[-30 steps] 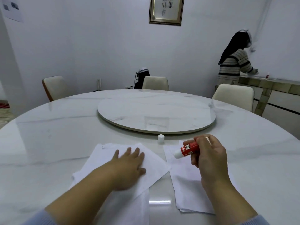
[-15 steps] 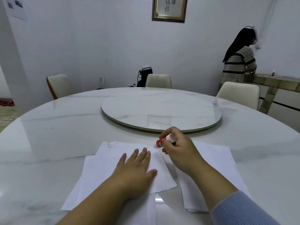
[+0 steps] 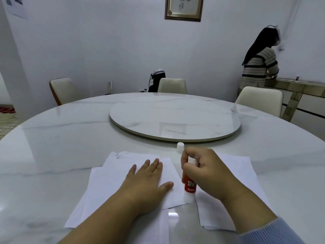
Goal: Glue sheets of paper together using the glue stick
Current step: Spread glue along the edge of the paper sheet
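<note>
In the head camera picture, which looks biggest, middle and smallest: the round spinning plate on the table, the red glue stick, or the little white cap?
1. Round spinning plate, by far the biggest.
2. Red glue stick, held in the right hand.
3. Little white cap, smallest, though it sits farther from the camera.

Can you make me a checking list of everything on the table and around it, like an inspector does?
Surface: white marble round table with a raised turntable in the middle.
Job's things: glue stick, red, held upright with its tip down on the top sheet near that sheet's right edge; more paper under it, and a second pile of paper on the right; white cap standing off the stick, by the turntable.
Clutter: nothing seen.
Hands: left hand lies flat on the top sheet; right hand grips the glue stick.
Cables: some by the dark device at the far wall.
Surroundings: three chairs, a framed picture, another person at a side counter.
</note>
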